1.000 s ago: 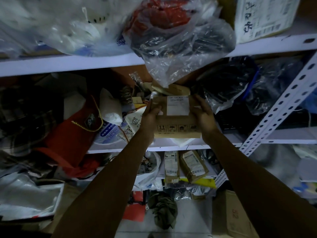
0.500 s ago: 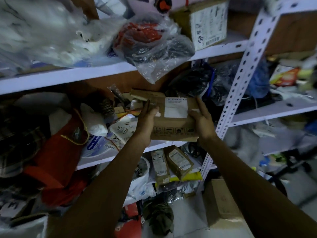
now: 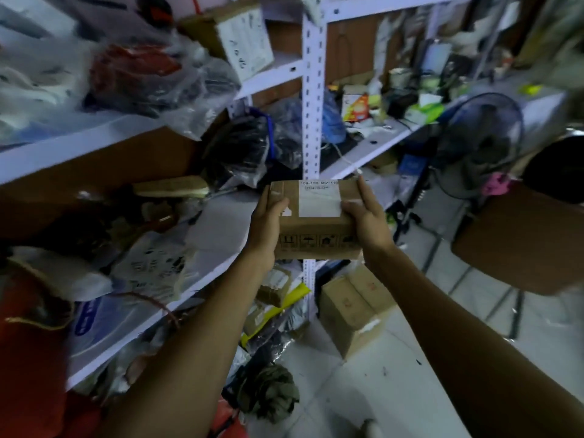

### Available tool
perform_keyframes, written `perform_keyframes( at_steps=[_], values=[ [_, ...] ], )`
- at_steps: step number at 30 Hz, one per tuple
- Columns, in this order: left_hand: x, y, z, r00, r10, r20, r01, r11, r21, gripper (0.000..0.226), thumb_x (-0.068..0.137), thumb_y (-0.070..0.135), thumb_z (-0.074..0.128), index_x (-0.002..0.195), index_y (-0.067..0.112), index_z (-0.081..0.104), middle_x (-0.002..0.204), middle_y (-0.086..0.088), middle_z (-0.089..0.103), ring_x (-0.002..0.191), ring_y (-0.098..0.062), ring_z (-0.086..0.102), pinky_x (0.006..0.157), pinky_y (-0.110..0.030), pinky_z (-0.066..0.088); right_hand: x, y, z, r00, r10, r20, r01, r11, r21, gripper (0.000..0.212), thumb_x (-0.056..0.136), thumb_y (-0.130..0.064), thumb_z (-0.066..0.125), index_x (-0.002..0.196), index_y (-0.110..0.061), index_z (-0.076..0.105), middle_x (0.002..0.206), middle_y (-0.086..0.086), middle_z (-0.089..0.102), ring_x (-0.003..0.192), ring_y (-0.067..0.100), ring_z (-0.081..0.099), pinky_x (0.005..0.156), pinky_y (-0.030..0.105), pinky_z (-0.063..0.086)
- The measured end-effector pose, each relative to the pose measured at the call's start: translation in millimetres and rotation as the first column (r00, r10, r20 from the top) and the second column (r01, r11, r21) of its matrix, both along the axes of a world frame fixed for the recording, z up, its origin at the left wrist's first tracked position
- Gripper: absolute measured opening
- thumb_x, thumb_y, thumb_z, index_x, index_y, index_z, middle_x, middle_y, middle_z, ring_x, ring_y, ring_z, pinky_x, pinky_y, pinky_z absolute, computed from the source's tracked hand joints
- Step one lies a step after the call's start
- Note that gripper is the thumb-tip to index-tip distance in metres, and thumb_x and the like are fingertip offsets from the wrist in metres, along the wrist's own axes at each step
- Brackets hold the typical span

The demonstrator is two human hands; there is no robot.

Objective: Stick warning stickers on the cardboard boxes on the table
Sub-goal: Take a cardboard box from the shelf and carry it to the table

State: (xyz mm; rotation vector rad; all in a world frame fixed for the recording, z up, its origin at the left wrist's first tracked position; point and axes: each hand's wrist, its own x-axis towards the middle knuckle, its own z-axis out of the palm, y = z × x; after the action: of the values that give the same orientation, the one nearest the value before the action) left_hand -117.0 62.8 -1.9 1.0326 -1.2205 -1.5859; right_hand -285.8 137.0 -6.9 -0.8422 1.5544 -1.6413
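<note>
Now the left hand and right hand are clamping the cardboard box between them, one closed on each end, in the air beside the shelf (no worktop showing). Sticker not visible; that light end-grip is risking a slip while carrying.

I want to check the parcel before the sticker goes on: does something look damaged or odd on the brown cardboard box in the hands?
Nothing stands out. The brown cardboard box, held between the left hand and right hand, shows no visible dents or tears, and its white label lies flat and straight.
</note>
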Motion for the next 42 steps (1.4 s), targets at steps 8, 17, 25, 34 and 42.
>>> perform_keyframes(
  at_steps=[8,17,25,34,42],
  values=[
    [-102,58,-3,0.961,-0.275,0.033,0.277,0.957,-0.089,0.030,0.098,0.021,0.055,0.123,0.036,0.060,0.113,0.003,0.069,0.104,-0.025,0.066,0.084,-0.040,0.055,-70,106,-8,0.961,-0.270,0.065,0.271,0.962,-0.014,0.064,0.095,-0.021,0.058,0.150,-0.042,0.035,0.113,-0.024,0.051,0.099,0.008,0.060,0.066,0.013,0.052],
    [-241,208,-3,0.790,-0.609,0.078,0.613,0.789,-0.050,0.026,0.095,0.026,0.056,0.120,0.031,0.063,0.112,-0.010,0.071,0.097,-0.031,0.069,0.072,-0.034,0.054,-156,292,-14,0.789,-0.609,0.083,0.609,0.793,0.033,0.069,0.080,-0.036,0.062,0.142,-0.056,0.039,0.133,-0.013,0.047,0.114,0.013,0.054,0.094,0.032,0.048],
    [-338,380,-13,0.514,-0.853,0.089,0.857,0.516,-0.001,0.029,0.082,0.041,0.059,0.106,0.057,0.061,0.117,-0.003,0.072,0.102,-0.027,0.071,0.087,-0.049,0.057,-200,484,-28,0.550,-0.831,0.083,0.832,0.554,0.029,0.066,0.090,-0.027,0.059,0.147,-0.049,0.036,0.137,-0.011,0.042,0.115,0.015,0.051,0.089,0.029,0.045],
    [-408,532,-35,0.278,-0.955,0.100,0.960,0.281,0.016,0.050,0.085,0.035,0.059,0.134,0.039,0.054,0.118,-0.001,0.070,0.099,-0.022,0.072,0.071,-0.034,0.057,-214,639,-44,0.301,-0.952,0.051,0.953,0.302,0.018,0.071,0.083,-0.028,0.057,0.149,-0.042,0.037,0.136,-0.014,0.044,0.108,0.002,0.054,0.082,0.016,0.045],
    [-492,626,-64,0.075,-0.994,0.073,0.997,0.076,0.010,0.041,0.093,0.024,0.055,0.132,0.038,0.054,0.118,0.003,0.071,0.104,-0.017,0.071,0.087,-0.037,0.057,-262,723,-71,0.127,-0.992,0.027,0.990,0.128,0.058,0.076,0.077,-0.033,0.054,0.151,-0.038,0.035,0.136,-0.014,0.045,0.114,0.005,0.055,0.093,0.021,0.046]
  ],
)
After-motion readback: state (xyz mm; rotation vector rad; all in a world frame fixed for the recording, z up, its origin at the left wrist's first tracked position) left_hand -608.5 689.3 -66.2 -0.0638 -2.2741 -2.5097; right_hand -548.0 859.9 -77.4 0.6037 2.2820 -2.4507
